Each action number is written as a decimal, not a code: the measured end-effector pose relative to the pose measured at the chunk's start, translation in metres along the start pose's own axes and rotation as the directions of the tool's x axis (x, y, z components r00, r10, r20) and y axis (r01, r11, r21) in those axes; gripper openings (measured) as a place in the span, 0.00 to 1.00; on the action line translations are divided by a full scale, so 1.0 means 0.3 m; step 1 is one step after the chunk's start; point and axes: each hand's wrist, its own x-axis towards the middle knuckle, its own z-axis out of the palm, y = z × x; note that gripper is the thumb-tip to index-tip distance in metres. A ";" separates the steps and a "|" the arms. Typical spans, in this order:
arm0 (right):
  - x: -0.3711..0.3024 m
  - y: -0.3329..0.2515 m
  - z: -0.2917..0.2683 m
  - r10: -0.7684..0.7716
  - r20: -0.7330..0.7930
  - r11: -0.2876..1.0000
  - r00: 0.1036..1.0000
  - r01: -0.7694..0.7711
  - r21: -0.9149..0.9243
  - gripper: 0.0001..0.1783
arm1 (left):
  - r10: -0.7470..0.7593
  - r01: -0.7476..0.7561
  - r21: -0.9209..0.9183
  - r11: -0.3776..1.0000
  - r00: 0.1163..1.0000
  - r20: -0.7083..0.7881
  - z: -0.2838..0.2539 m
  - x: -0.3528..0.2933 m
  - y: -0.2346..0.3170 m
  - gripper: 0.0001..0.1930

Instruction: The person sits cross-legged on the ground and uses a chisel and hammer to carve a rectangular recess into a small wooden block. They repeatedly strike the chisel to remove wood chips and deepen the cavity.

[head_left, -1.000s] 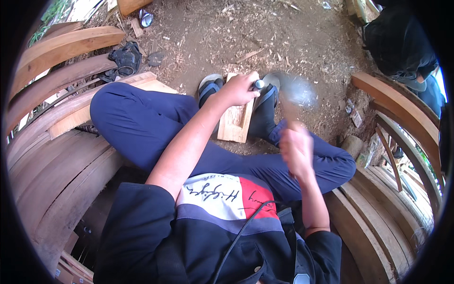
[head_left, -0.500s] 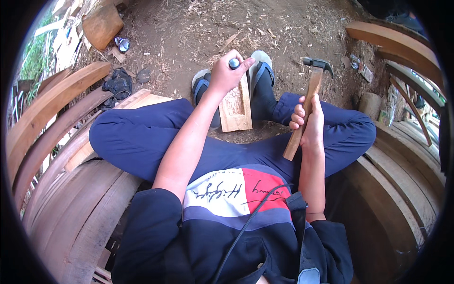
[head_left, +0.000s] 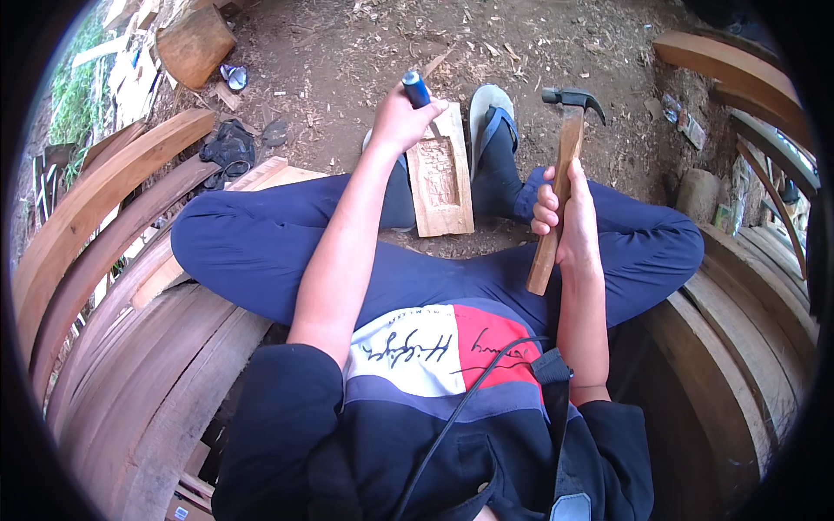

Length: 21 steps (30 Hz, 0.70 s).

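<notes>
My left hand [head_left: 398, 123] is closed around the blue handle of a chisel [head_left: 416, 85], held tilted with its capped end up. Its blade is mostly hidden by my fingers, pointing toward the far end of a light wooden block [head_left: 445, 224]. A rectangular recess with a rough, chipped floor is cut into that block, which lies between my sandalled feet. My right hand [head_left: 572, 217] grips a claw hammer [head_left: 571, 143] by its wooden handle, head up and apart from the chisel, above my right thigh.
Wood chips litter the dirt floor [head_left: 339, 87]. Curved planks [head_left: 113, 208] rise at my left, with more timber [head_left: 730, 69] at the right. A cut log piece [head_left: 195, 48] lies at the far left, near a dark bag-like bundle [head_left: 230, 149]. A cable [head_left: 452, 417] crosses my shirt.
My left hand has shifted left off the block's far end, and the chisel leans so more of its handle shows. The hammer stays raised in my right hand. The whole view has shifted slightly.
</notes>
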 end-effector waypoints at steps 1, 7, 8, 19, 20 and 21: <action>-0.004 0.008 -0.006 0.002 -0.005 1.000 1.000 -0.002 0.002 0.24 | -0.028 0.026 -0.078 0.997 0.999 -0.030 -0.001 -0.021 0.025 0.15; -0.013 0.015 0.002 0.018 0.006 0.999 1.000 -0.018 -0.035 0.24 | 0.096 -0.108 -0.098 0.989 0.988 -0.119 -0.023 -0.062 0.059 0.17; -0.015 0.015 0.005 0.022 0.012 0.999 1.000 -0.022 -0.041 0.24 | 0.118 -0.128 -0.073 0.989 0.984 -0.135 -0.018 -0.061 0.048 0.17; -0.026 0.032 0.031 -0.012 -0.021 0.991 1.000 0.009 -0.135 0.24 | 0.094 -0.099 -0.016 0.995 0.976 -0.196 0.015 -0.071 0.034 0.15; -0.025 0.035 0.030 -0.012 -0.023 0.991 1.000 0.009 -0.130 0.24 | 0.088 -0.094 -0.019 0.995 0.976 -0.200 0.019 -0.075 0.036 0.15; -0.024 0.033 0.030 -0.012 -0.026 0.991 1.000 0.009 -0.136 0.24 | 0.096 -0.101 -0.013 0.995 0.975 -0.201 0.020 -0.075 0.037 0.15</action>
